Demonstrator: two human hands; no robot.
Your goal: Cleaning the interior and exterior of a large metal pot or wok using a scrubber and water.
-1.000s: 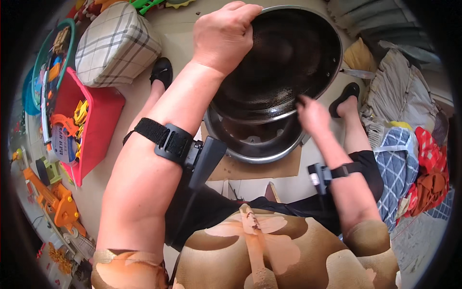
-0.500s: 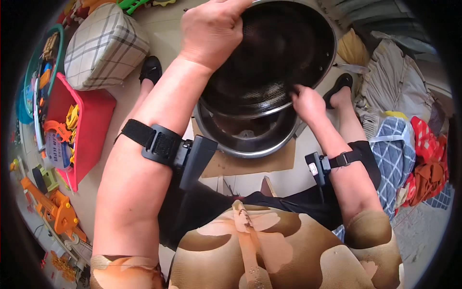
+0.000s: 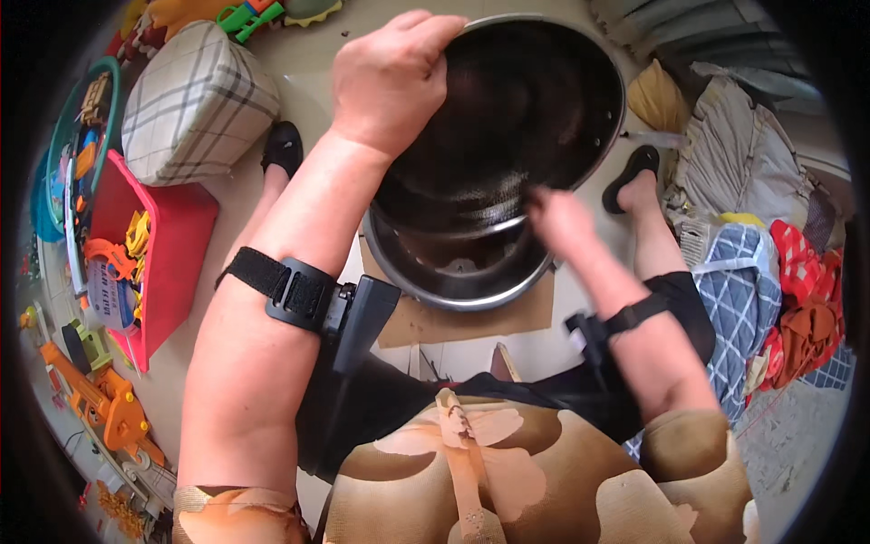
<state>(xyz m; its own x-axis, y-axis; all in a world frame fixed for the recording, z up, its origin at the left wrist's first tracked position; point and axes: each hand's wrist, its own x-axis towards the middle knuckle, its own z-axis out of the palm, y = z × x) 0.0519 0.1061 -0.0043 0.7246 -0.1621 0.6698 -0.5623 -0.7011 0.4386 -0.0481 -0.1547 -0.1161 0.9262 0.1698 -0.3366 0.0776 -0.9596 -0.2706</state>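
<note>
A large dark wok (image 3: 517, 109) with a metal rim is held tilted above a steel basin (image 3: 471, 299). My left hand (image 3: 390, 82) is closed round its upper left edge; whether it grips the rim or a handle is hidden. At the lower right of the wok's inside, my right hand (image 3: 564, 222) is closed and blurred by motion. Something dark shows at its fingertips against the textured inner surface, too smeared to name. The wok covers the far part of the basin.
Under the basin lies a cardboard sheet (image 3: 394, 322). A red bin (image 3: 177, 263) of toys and a plaid cloth-covered object (image 3: 195, 109) are on the left, near an orange toy (image 3: 109, 399). Heaped fabric, including a blue checked cloth (image 3: 739, 290), lies on the right.
My right hand has shifted slightly left and down along the wok's inside. My left hand and the wok have moved a little down and left.
</note>
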